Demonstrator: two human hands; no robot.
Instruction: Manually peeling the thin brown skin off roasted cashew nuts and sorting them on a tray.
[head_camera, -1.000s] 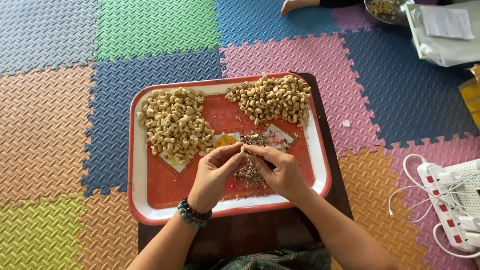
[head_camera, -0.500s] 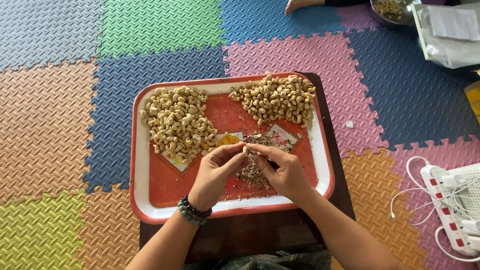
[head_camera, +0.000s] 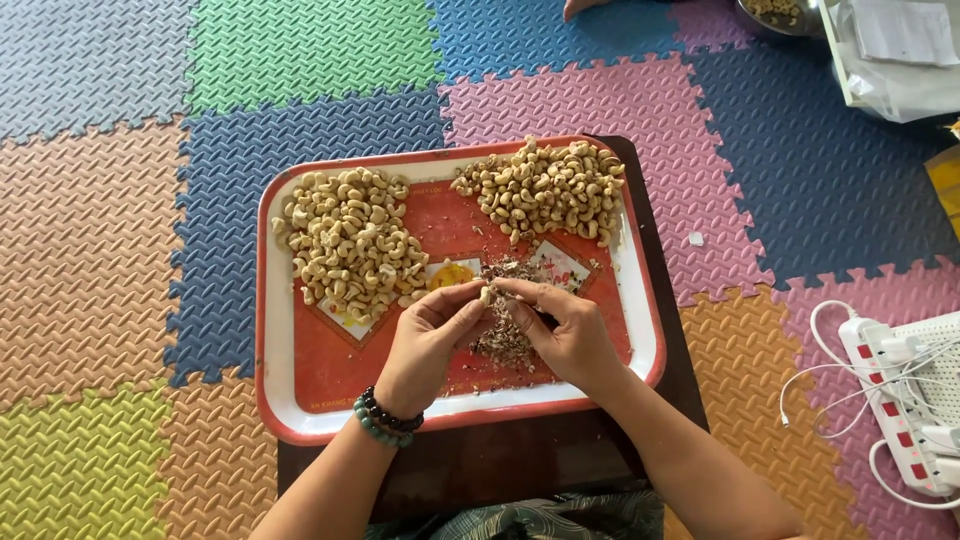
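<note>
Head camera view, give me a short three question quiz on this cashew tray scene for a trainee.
1. True or false: both hands pinch one cashew above the red tray.
2. Which wrist wears the beaded bracelets?
3. What lies directly under the hands: A whole nuts, B a brown pile of skins, C a spoon?

Key: 1 true; the left hand and right hand meet on it. 2 left. 3 B.
</note>
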